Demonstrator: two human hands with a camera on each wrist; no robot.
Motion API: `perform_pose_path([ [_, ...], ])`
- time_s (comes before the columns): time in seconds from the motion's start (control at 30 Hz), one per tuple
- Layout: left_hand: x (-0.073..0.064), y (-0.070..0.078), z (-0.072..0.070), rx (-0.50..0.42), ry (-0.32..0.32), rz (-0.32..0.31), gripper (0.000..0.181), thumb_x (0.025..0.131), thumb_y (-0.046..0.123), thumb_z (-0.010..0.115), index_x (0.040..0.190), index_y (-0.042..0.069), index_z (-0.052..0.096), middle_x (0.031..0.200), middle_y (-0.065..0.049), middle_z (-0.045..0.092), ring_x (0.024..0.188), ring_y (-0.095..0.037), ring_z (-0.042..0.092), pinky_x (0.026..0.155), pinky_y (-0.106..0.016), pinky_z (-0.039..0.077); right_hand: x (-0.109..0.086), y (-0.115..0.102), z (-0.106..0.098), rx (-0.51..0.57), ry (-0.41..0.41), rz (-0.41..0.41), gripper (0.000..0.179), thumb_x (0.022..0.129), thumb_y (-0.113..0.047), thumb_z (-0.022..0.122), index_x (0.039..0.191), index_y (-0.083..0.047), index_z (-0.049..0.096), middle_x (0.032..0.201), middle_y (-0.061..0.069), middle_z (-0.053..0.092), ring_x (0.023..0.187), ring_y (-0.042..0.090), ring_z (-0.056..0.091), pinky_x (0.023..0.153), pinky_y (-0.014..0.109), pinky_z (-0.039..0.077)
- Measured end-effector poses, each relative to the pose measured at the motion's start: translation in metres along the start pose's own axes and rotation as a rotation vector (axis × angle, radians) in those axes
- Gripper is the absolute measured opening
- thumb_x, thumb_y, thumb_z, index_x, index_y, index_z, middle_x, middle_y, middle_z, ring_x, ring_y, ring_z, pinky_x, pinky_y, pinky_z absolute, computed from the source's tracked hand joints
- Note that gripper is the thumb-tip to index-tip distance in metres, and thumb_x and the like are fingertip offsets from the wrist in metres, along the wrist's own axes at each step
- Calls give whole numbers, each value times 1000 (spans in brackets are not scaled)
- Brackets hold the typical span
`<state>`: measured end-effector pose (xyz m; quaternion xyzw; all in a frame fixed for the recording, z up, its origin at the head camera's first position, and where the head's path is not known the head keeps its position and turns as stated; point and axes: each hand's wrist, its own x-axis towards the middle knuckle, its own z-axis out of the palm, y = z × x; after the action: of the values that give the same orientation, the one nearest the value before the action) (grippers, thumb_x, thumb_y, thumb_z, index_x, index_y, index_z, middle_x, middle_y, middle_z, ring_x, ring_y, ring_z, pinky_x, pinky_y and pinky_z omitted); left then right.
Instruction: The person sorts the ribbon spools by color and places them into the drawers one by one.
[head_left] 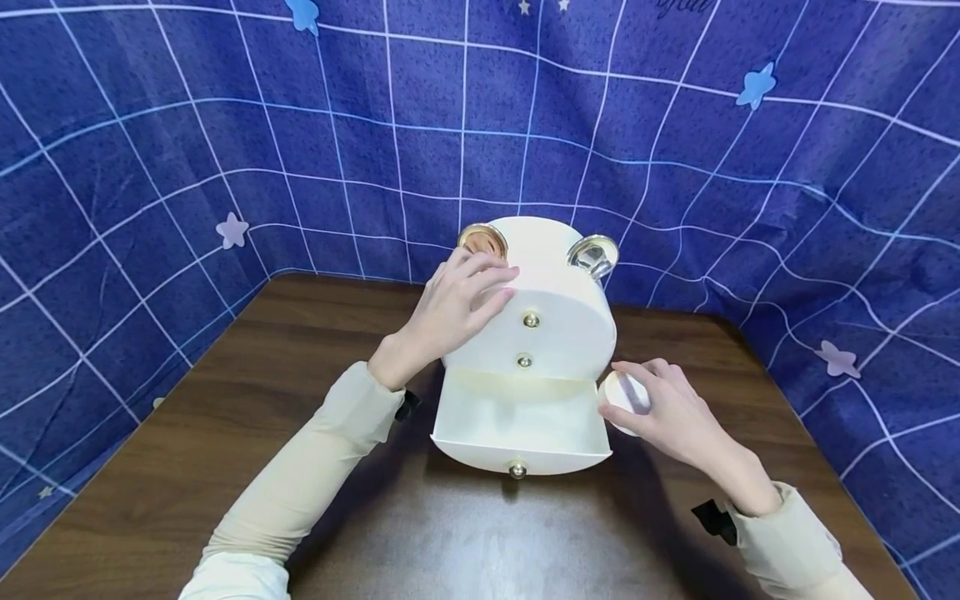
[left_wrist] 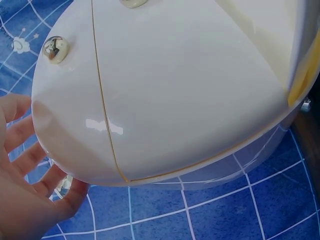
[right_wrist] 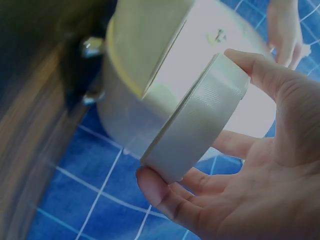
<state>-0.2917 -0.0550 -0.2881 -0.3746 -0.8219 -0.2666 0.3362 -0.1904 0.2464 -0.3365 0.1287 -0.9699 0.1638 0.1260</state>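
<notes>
A white rounded drawer box stands on the table, its bottom drawer pulled out towards me. Gold knobs sit on the drawer fronts. At the upper left of the box is my left hand, fingers loosely bent along its edge in the left wrist view and holding nothing. Just right of the pulled-out drawer, my right hand grips a short white cylinder between thumb and fingers. What kind of thing the cylinder is cannot be told. The drawer's visible inside is bare white.
Two round ear-like parts rise from the box top, a gold one and a silver one. Around the box is a dark brown wooden table. A blue gridded cloth with stars hangs behind and at both sides.
</notes>
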Motion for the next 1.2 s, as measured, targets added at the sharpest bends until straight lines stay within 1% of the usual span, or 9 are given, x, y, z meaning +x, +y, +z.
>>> perform_pose_path([
  [0.13,0,-1,0,2,6,1,28,94,27,62,118,15,70,118,-1,66,106,-22,52,82,-40,44,1,-12,3,5,10,-19,69,78,-53,73,129,-9,58,114,16,60,106,31,52,73,49,49],
  [0.23,1,-1,-1,2,9,1,28,94,27,62,118,15,70,117,-1,66,106,-23,52,83,-40,44,3,-19,7,14,15,-11,73,78,-55,72,128,-5,56,116,15,59,107,30,51,75,48,49],
  [0.37,1,-1,-1,0,10,-3,28,93,26,62,118,15,70,117,-1,66,106,-23,52,84,-41,44,5,-26,14,17,24,-13,71,78,-55,72,125,-5,56,114,13,59,107,29,51,74,48,49],
  [0.47,0,-1,-1,5,4,-6,29,94,27,61,118,15,70,118,-1,66,107,-22,52,84,-41,44,6,-32,20,28,35,-36,68,77,-53,73,123,-5,58,114,12,58,108,29,51,75,48,50],
  [0.67,-1,-1,0,15,0,-5,29,94,27,61,119,16,69,119,-1,66,106,-22,52,84,-40,45,9,-44,34,51,56,-90,68,76,-51,75,123,-5,59,121,10,55,112,29,52,77,50,52],
  [0.93,-1,0,-1,10,5,-5,29,94,27,61,119,16,69,118,-1,66,106,-22,52,84,-40,44,12,-61,50,48,67,-165,67,75,-52,76,121,-5,60,117,8,56,103,22,53,66,41,52],
  [1.07,-2,1,0,10,3,-5,29,94,27,61,119,16,69,118,-1,66,107,-22,52,83,-40,44,14,-68,58,43,73,-185,65,74,-51,77,119,-7,60,116,8,56,103,23,53,64,40,52],
  [1.13,-2,0,0,10,3,-3,29,94,27,61,119,16,69,118,0,66,107,-22,52,83,-40,44,15,-71,63,50,80,-208,63,74,-49,78,118,-8,60,117,8,56,105,25,53,68,41,52],
  [1.2,-1,0,0,11,3,-1,29,94,27,61,119,16,69,118,0,66,106,-22,52,83,-40,44,16,-72,66,53,93,-250,64,75,-47,78,121,-6,59,118,10,57,108,27,53,77,44,52],
])
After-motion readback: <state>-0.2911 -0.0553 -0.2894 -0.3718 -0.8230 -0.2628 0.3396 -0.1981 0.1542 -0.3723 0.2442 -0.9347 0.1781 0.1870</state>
